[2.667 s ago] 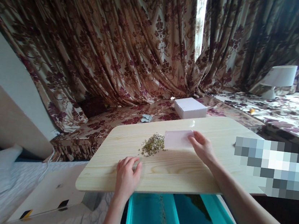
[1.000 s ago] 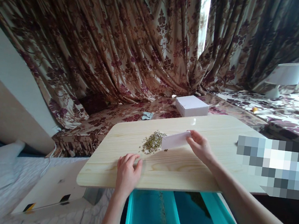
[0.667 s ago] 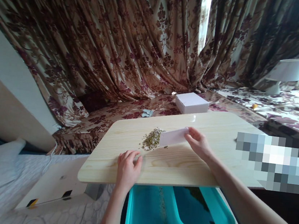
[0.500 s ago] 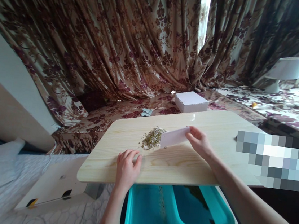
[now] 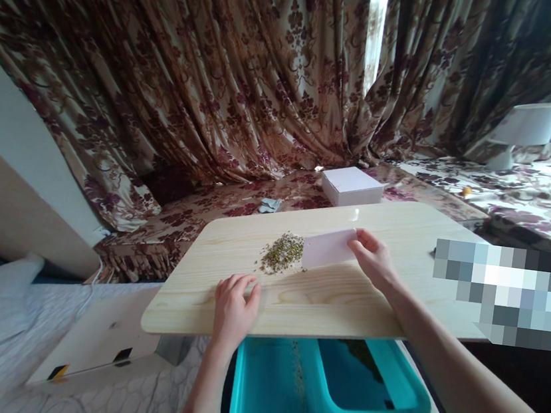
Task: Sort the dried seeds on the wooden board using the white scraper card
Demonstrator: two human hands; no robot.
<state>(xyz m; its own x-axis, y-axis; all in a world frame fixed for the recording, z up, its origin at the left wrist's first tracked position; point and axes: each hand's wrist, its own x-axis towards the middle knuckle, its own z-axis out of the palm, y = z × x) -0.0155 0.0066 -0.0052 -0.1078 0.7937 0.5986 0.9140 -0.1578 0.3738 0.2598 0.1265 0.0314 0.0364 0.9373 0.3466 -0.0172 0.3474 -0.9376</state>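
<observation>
A pile of small mixed beads or grains [image 5: 281, 254], greenish, yellow and whitish, lies on the pale wooden tabletop [image 5: 232, 231]. Between thumb and fingers, my right hand [image 5: 371, 253] grips the right end of a white card [image 5: 328, 248]. The card is tilted, and its left edge is at the right side of the pile. My left hand [image 5: 234, 305] rests on the near part of the tabletop, fingers stretched out, holding nothing. Exactly what the small pieces are I cannot make out.
Two turquoise plastic tubs [image 5: 272, 394] stand below the table's front edge; small pieces show inside both. Behind the table are a white box [image 5: 352, 187] and a folded grey-blue cloth [image 5: 269, 206]. A white lamp [image 5: 529, 124] stands at the right rear. At left lies a white board [image 5: 98, 339].
My right hand and the card have moved slightly right, away from the pile's middle. The left hand has stayed in place.
</observation>
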